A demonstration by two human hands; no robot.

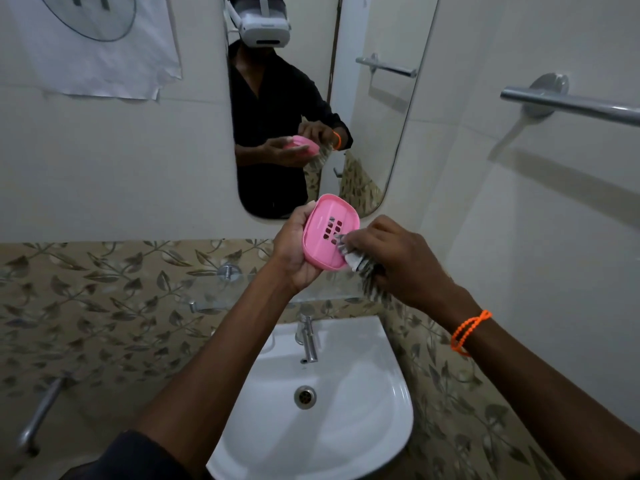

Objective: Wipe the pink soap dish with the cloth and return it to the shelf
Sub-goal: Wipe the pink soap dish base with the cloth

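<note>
left hand (294, 252) grips the pink soap dish (327, 233), right hand (398, 258) pinches the striped cloth (360, 263) against it, can't read any writing

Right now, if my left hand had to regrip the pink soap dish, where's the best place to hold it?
Grip the pink soap dish by its long raised rim from the left, as the left hand does. That leaves the slotted face open to the cloth.

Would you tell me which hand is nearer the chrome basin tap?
Left. The left hand, gripping the pink soap dish, hangs almost directly above the tap; the right hand is farther right.
</note>
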